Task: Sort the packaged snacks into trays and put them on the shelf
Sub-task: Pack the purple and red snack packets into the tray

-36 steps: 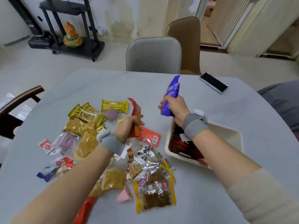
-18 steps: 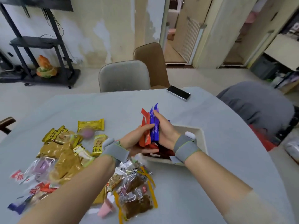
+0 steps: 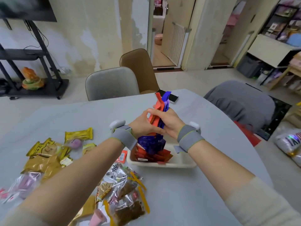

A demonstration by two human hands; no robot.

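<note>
Loose pile: yellow and clear foil snack packets point(image 3: 53, 154) unsorted on table, left.
Left hand point(image 3: 143, 124): grips red sachets point(image 3: 154, 115).
Right hand point(image 3: 169, 121): holds blue sachets point(image 3: 166, 99).
Change: hands, apart a second ago, now joined above white tray point(image 3: 184, 162); bundle likely drops in next.

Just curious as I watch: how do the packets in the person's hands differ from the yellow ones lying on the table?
The held packets are red and blue; the yellow packets are gold-yellow. The held packets stand upright as a bundle, gripped between the left hand and right hand above the tray; the yellow packets lie flat and scattered on the table, untouched. The held ones look slimmer. Both are sealed snack wrappers.
</note>
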